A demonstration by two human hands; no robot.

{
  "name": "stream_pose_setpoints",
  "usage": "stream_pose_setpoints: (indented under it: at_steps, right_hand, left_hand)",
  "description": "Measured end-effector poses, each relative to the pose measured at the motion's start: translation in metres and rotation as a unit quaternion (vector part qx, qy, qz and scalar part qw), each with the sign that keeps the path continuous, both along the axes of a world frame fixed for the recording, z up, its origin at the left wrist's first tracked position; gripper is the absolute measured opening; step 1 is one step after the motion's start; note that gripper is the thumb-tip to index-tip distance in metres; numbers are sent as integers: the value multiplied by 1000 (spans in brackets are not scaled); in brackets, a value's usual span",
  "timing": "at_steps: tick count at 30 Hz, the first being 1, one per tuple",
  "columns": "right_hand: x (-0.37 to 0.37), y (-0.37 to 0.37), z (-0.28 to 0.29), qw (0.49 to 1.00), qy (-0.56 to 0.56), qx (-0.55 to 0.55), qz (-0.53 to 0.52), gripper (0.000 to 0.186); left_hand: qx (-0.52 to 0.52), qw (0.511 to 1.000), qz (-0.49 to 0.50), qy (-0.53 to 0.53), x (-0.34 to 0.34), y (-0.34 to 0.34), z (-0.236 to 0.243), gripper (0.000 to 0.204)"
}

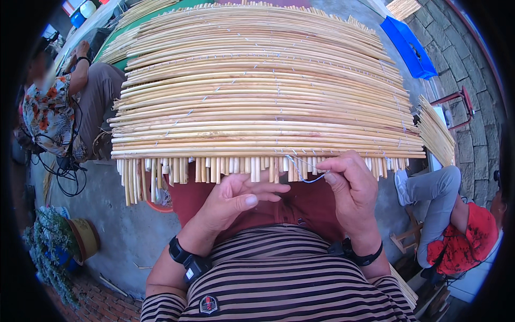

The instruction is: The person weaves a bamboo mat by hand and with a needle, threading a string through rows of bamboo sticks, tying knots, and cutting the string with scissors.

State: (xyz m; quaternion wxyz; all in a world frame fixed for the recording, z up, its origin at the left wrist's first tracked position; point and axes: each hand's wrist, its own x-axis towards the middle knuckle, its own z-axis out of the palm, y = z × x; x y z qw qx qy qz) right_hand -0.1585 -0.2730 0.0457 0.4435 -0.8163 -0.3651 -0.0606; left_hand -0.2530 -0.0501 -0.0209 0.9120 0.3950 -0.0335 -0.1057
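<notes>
So the main thing here is a big straw-coloured reed mat, spread out right in front of the person. The long stalks on top run side to side, and the ends of a crosswise layer poke out unevenly past the near edge. Rows of little pale stitches dot the top.

The action's at the near edge, a bit right of its middle. A pale blue thread comes off the mat there and droops in a small loop over to the right hand. That hand has thumb and forefinger pinched together on the thread, just off the edge. There's a thin line by the fingertips too, but I can't tell if it's a needle or another strand.

The left hand sits just off the same edge, left of the middle, loosely spread with the thumb apart from the fingers. Can't see it gripping anything.

Beyond the far right corner there's a blue crate. Past the right edge, near its near corner, loose stalks lie in a bunch.
</notes>
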Motion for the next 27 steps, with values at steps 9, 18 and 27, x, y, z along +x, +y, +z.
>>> stream_pose_setpoints:
  at_steps: [9,18,27]
  right_hand:
    - [-6,-18,24,928,13,370,32,18]
    - [-18,-28,40,864,22,498,63,19]
    - [-33,-24,42,868,34,474,141,15]
  left_hand:
    - [-21,998,-7,-67,6,-11,33,56]
    - [-61,994,-23,-88,12,-17,32,59]
    - [-93,993,-50,-54,13,-9,28,27]
